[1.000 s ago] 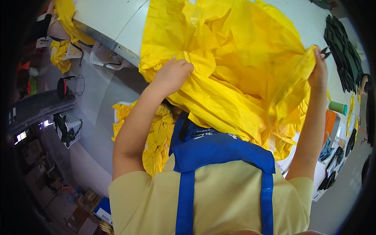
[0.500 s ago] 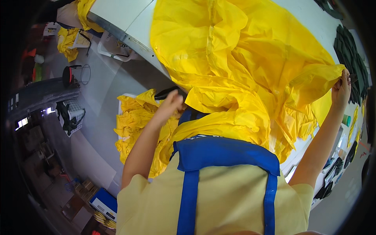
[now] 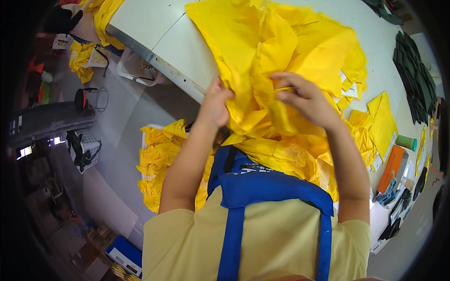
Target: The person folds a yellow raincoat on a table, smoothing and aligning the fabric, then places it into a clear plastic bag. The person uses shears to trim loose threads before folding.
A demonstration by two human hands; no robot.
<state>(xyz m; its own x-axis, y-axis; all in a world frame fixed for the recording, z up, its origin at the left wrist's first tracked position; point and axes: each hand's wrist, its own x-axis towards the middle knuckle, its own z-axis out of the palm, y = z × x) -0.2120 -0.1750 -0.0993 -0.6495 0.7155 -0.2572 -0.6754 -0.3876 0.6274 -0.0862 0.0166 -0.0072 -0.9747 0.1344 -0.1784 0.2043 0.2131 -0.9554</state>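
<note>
**Both hands gathered into crumpled yellow fabric at table edge**

Left hand closed, fingers curled into a fold of the yellow fabric, knuckles up, gripping the cloth just beside the table's near edge. Right hand close to it, fingers bent and pinching a thin ridge of the same cloth near its middle; fingertips partly buried in folds, so exact grip can't be told. Hands near each other, not touching.

Fabric: thin, smooth, slightly shiny, bright yellow, heavily creased, bunched in a big loose heap. It lies on the white table and spills over the near edge toward the person's chest, onto the blue apron, which has broad straps over a pale yellow shirt.

Table top flat, matte, pale, with a metal-looking strip along the edge. To the right on it: smaller flat yellow pieces, a stack of dark green fabric in layered strips, a green cylinder, an orange flat rectangular object.

Below left of the table, a white bin filled with more crumpled yellow cloth, just beside the left forearm. Farther left on the grey floor: a small wire basket, more yellow cloth heaps near the top corner.
</note>
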